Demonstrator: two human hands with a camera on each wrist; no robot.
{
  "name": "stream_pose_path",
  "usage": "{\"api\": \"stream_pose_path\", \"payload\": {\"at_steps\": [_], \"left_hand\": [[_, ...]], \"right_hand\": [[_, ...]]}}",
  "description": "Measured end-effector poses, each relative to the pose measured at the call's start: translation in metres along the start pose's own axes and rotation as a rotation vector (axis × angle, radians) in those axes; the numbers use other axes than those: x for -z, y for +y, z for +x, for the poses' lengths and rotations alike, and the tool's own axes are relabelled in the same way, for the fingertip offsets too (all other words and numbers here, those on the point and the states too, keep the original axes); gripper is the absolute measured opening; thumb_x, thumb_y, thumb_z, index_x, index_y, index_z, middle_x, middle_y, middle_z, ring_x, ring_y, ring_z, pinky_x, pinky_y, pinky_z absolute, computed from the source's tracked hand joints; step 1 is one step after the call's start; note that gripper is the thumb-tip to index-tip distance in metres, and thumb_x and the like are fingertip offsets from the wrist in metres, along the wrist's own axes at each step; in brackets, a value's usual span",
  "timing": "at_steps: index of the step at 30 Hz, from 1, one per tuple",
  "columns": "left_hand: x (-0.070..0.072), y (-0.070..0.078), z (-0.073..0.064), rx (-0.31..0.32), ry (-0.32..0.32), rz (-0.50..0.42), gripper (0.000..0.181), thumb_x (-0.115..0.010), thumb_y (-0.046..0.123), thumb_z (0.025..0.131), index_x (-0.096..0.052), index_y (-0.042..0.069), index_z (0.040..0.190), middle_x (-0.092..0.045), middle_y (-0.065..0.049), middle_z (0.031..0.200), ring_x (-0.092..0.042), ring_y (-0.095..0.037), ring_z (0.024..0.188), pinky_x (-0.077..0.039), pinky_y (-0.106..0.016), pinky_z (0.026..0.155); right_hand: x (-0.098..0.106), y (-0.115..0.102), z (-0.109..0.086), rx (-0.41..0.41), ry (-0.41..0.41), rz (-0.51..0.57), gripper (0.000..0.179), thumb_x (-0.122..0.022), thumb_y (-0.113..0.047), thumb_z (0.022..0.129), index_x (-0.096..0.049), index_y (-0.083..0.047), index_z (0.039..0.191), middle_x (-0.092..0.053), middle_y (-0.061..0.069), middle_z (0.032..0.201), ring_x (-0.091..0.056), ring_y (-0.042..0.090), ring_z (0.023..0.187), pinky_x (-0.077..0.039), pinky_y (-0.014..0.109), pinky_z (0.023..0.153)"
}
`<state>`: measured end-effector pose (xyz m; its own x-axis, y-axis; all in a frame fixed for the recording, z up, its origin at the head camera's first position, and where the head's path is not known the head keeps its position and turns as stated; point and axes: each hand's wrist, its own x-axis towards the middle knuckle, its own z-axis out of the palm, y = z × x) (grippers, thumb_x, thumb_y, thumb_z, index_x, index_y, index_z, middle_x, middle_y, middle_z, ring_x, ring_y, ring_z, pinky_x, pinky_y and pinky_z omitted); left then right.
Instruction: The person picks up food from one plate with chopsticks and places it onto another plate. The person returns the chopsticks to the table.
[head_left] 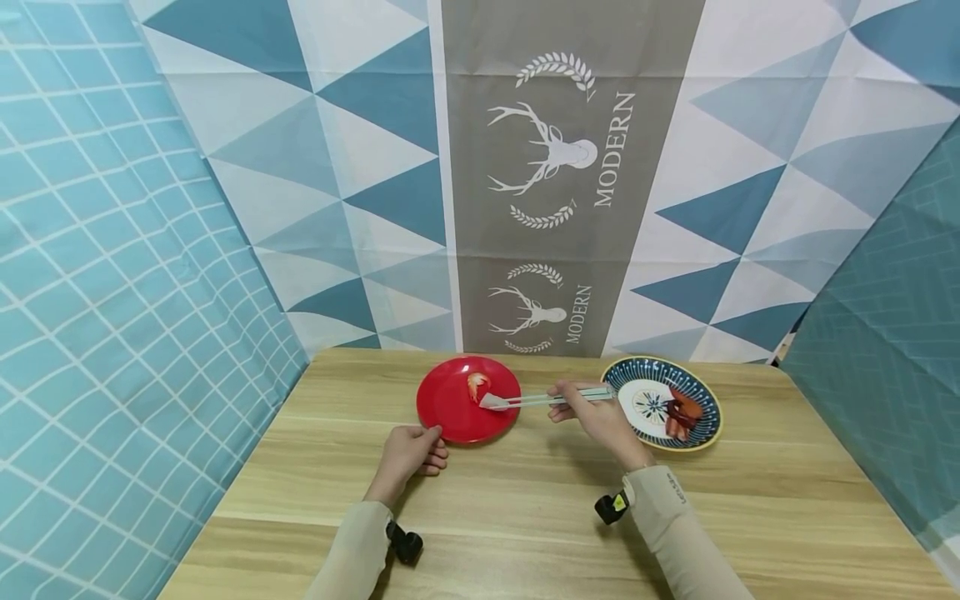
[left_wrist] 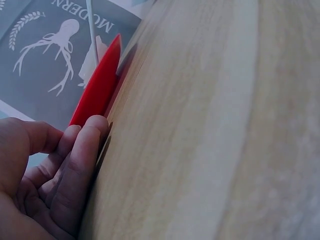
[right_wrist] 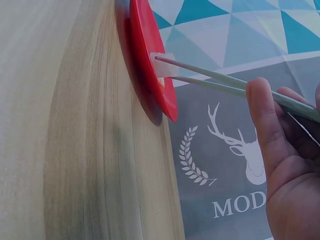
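My left hand (head_left: 408, 457) pinches the near-left rim of a round red plate (head_left: 450, 408) between thumb and fingers; the left wrist view shows the fingertips at the plate's edge. In my right hand (head_left: 598, 421) is a pair of pale green chopsticks (head_left: 551, 400), reaching leftward over the plate. Their tips hold a whitish, translucent piece of food (right_wrist: 162, 65) at the plate; whether it touches the surface, I cannot tell. Just behind it on the plate lies an orange-and-white piece that looks like a shrimp (head_left: 477, 385).
Right of the red plate, partly behind my right hand, stands an oval blue-patterned dish (head_left: 633, 398) with reddish-brown food pieces (head_left: 682, 412) at its right side. The wooden table (head_left: 510, 525) meets a patterned cloth wall (head_left: 525, 167) at the back.
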<state>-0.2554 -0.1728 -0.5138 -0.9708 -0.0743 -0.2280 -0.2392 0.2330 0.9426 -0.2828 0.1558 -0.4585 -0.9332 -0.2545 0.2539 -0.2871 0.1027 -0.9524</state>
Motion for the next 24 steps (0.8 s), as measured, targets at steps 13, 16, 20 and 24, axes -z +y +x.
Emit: {"api": "stream_pose_path", "payload": {"at_steps": [13,16,20,24], "left_hand": [[0.0005,-0.0005,-0.0005,0.001,-0.005,-0.002,0.035,-0.060,0.024,0.104,-0.072,-0.005,0.088,-0.073,-0.008,0.074,-0.071,-0.014,0.061,-0.064,-0.029,0.059],[0.0007,-0.0008,-0.0002,0.000,-0.004,0.001,0.035,-0.060,0.024,0.104,-0.072,-0.005,0.088,-0.073,-0.008,0.074,-0.071,-0.013,0.061,-0.064,-0.029,0.059],[0.0001,-0.0004,-0.0006,0.000,-0.002,0.004,0.035,-0.059,0.024,0.104,-0.072,-0.005,0.087,-0.073,-0.008,0.074,-0.071,-0.013,0.061,-0.063,-0.029,0.058],[-0.0004,0.0006,-0.0007,-0.001,0.002,-0.010,0.034,-0.059,0.023,0.104,-0.072,-0.005,0.088,-0.073,-0.008,0.073,-0.071,-0.013,0.060,-0.063,-0.029,0.058]], "right_hand": [[-0.0016,-0.0039,0.0002,-0.041,0.036,-0.053,0.044,-0.052,-0.026,0.110,-0.069,0.013,0.114,-0.076,0.025,0.095,-0.078,0.021,0.078,-0.065,0.035,0.075],[-0.0011,-0.0047,0.0001,-0.032,0.057,-0.053,0.046,-0.053,-0.029,0.109,-0.070,0.013,0.114,-0.076,0.026,0.094,-0.078,0.021,0.078,-0.065,0.035,0.074],[0.0008,-0.0020,0.0003,-0.029,0.079,-0.048,0.046,-0.054,-0.030,0.109,-0.070,0.013,0.114,-0.074,0.032,0.097,-0.078,0.019,0.077,-0.065,0.034,0.074],[0.0023,0.0022,0.0009,-0.011,0.085,-0.022,0.046,-0.054,-0.027,0.108,-0.068,0.016,0.115,-0.074,0.032,0.097,-0.078,0.018,0.076,-0.065,0.034,0.074]]}}
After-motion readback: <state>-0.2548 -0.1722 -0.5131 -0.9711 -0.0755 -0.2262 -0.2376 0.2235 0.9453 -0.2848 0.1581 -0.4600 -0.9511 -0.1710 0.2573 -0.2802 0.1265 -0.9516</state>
